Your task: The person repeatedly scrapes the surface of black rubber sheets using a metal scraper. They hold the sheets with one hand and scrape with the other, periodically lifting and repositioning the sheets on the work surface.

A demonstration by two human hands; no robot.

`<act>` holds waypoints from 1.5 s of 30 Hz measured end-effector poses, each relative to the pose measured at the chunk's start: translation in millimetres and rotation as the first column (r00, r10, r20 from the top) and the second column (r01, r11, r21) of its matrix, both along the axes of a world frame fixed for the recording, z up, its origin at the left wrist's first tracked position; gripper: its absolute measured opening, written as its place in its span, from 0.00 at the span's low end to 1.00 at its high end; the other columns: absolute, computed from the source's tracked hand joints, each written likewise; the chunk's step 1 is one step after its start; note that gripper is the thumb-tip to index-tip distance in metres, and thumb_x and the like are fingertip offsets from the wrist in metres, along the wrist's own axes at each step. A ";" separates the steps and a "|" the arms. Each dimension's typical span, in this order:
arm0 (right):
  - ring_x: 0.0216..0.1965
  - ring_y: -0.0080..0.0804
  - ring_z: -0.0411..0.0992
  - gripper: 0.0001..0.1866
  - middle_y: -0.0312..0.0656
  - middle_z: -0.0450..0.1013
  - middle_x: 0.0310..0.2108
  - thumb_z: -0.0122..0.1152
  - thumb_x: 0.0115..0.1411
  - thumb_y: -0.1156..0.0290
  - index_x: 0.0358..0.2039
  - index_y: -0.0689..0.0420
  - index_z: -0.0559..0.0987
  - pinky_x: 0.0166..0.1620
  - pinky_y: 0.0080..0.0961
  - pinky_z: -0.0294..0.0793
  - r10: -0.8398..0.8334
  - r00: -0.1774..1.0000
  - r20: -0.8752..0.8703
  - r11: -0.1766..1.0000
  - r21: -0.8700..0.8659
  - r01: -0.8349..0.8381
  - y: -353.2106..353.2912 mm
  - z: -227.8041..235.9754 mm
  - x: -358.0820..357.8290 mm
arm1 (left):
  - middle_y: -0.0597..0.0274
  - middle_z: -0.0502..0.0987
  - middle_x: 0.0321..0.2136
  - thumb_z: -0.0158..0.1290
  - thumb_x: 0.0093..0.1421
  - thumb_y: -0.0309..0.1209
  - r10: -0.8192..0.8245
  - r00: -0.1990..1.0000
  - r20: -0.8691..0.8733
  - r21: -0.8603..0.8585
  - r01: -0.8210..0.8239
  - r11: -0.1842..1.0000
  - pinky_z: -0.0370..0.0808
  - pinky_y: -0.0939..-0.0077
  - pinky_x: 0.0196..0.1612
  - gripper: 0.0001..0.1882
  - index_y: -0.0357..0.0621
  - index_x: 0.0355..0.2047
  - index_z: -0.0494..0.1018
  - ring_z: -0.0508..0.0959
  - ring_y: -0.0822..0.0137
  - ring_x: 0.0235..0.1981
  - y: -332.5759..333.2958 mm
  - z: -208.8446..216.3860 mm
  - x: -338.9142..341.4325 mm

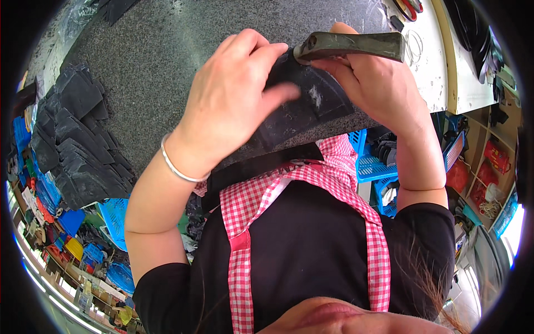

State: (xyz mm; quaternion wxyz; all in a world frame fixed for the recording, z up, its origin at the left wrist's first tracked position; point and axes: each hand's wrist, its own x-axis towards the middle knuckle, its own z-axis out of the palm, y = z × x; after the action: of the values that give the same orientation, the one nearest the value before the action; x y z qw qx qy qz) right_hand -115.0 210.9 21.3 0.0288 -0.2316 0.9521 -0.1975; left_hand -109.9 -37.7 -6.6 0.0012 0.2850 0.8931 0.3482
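My right hand (384,83) is wrapped round a hammer just below its dark metal head (356,45). The hammer's round face is down at the far part of a flat black piece (331,99), which looks like leather or a similar sheet and has a whitish smear. This piece lies at the near edge of the speckled dark stone worktop (161,61). My left hand (231,92) is over the piece's left side, with thumb and index finger apart and the thumb blurred. Nothing shows between them; the other fingers are curled and partly hidden.
A heap of overlapping black pieces (78,139) covers the worktop's left side. Blue plastic baskets (375,167) stand below the near edge. To the right is a white surface (425,67) with a coiled white cord (413,47); shelves (478,139) stand beyond.
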 end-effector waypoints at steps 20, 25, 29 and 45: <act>0.39 0.50 0.82 0.10 0.49 0.82 0.36 0.71 0.68 0.67 0.47 0.56 0.85 0.41 0.43 0.80 0.031 0.999 -0.036 0.996 0.085 -0.028 -10.6 4.7 -5.8 | 0.63 0.83 0.35 0.70 0.56 0.23 -0.082 0.975 -0.206 0.102 0.104 0.989 0.83 0.66 0.39 0.11 0.45 0.41 0.87 0.84 0.61 0.37 -23.1 -22.0 -20.3; 0.37 0.53 0.81 0.10 0.50 0.81 0.33 0.71 0.69 0.67 0.46 0.56 0.84 0.39 0.44 0.79 0.029 0.999 -0.030 0.999 0.034 -0.028 -22.4 6.6 -1.9 | 0.62 0.81 0.32 0.67 0.57 0.25 -0.072 0.942 -0.329 -0.056 0.057 0.997 0.83 0.65 0.41 0.07 0.44 0.37 0.86 0.84 0.59 0.37 -23.3 -16.9 -7.6; 0.35 0.54 0.81 0.09 0.49 0.80 0.30 0.71 0.70 0.66 0.45 0.56 0.83 0.37 0.44 0.78 0.050 0.996 -0.067 0.999 -0.003 -0.051 -34.4 2.8 3.7 | 0.57 0.84 0.36 0.68 0.57 0.20 -0.020 1.000 0.018 0.166 0.017 0.986 0.83 0.67 0.41 0.10 0.41 0.40 0.87 0.86 0.56 0.37 -37.3 -15.0 -7.5; 0.36 0.56 0.81 0.11 0.49 0.81 0.31 0.73 0.69 0.65 0.44 0.56 0.81 0.35 0.45 0.79 0.116 0.993 -0.014 0.993 0.031 -0.116 -63.3 7.4 4.8 | 0.63 0.85 0.41 0.70 0.57 0.24 0.099 0.923 -0.373 -0.045 -0.125 0.991 0.83 0.63 0.46 0.09 0.42 0.39 0.86 0.84 0.57 0.46 -47.5 -21.8 23.8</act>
State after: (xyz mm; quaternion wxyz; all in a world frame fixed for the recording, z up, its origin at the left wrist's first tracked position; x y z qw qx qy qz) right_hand -110.1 147.6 28.7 0.0362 -0.2877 0.9401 -0.1793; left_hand -86.1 -85.2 -28.4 -0.1771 0.2936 0.9035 0.2572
